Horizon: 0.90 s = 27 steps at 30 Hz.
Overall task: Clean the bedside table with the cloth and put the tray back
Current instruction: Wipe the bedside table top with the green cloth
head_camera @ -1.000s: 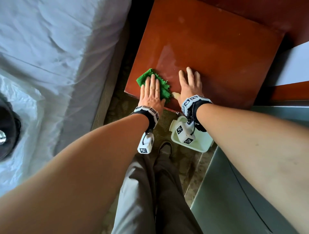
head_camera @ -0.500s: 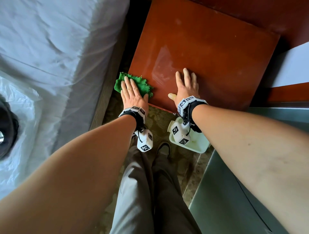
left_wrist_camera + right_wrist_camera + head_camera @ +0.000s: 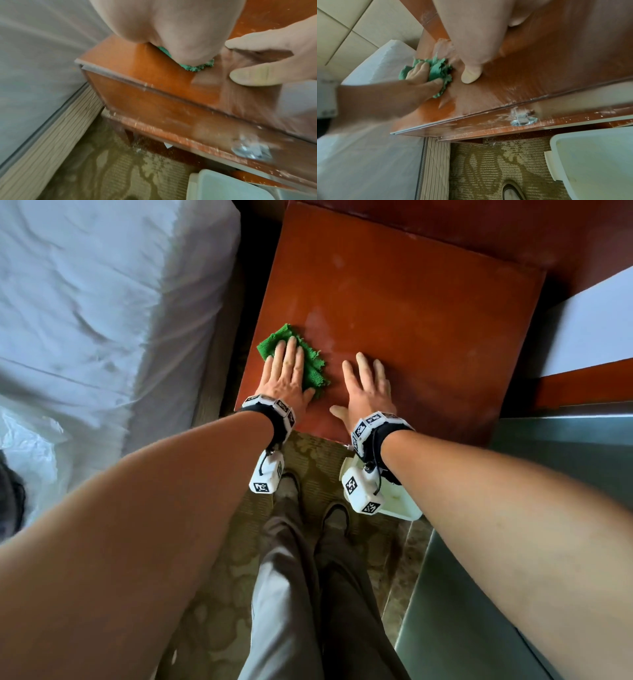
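A green cloth (image 3: 310,363) (image 3: 438,70) (image 3: 193,67) lies on the reddish-brown bedside table (image 3: 411,313) near its front left corner. My left hand (image 3: 286,368) presses flat on the cloth with straight fingers. Beside it, my right hand (image 3: 368,381) rests flat on the bare tabletop, fingers spread, holding nothing. The white tray (image 3: 400,505) (image 3: 594,159) (image 3: 228,186) sits on the carpet below the table's front edge, partly hidden under my right wrist.
A bed with white sheets (image 3: 102,320) stands close on the left. A grey-green surface (image 3: 513,542) fills the right side. My legs and shoes (image 3: 337,515) stand on the patterned carpet (image 3: 222,594) in front. The table's drawer has a metal handle (image 3: 523,119).
My left hand slid the cloth left to the table's corner edge, then back right and forward onto the tabletop. My right hand stayed flat in place.
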Motion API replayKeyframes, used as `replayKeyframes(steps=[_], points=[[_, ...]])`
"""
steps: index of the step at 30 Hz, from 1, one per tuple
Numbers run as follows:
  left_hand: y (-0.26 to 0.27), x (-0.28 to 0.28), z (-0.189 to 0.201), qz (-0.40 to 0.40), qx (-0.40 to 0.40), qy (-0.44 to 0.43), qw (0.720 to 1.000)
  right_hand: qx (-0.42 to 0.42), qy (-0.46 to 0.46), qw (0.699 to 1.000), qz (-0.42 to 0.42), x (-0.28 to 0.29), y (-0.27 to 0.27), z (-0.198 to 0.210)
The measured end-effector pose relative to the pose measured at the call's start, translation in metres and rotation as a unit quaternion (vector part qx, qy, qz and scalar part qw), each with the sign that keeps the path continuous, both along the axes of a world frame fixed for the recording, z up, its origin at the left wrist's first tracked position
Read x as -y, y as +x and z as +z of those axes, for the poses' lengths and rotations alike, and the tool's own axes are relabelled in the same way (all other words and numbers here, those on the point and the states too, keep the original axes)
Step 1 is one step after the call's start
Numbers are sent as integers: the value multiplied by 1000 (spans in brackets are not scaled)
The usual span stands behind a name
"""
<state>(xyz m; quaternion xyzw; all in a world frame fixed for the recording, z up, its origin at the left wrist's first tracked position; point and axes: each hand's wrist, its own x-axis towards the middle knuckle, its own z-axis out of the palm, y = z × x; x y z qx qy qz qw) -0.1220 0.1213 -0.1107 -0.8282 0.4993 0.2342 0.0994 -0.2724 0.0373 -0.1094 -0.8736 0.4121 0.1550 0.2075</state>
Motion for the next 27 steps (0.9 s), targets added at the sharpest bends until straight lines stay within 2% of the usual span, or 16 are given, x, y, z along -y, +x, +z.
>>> replayKeyframes(steps=[5,9,14,18,21,27], points=[[13,56,-2,-83,4,4,997,-33,28,999,3,6,4,2],[23,72,-5,-114,11,4,993,-27,43,999,2,6,3,1],[48,69,-3,-31,23,-31,999,-24,68,997,-1,8,3,6],[52,60,-2,-39,22,-20,999,-41,72,997,-1,10,3,11],[48,34,-2,-92,26,-6,995,-54,94,994,-15,11,7,17],[32,-26,-7,-244,50,-2,968,5,59,998,-28,4,4,15]])
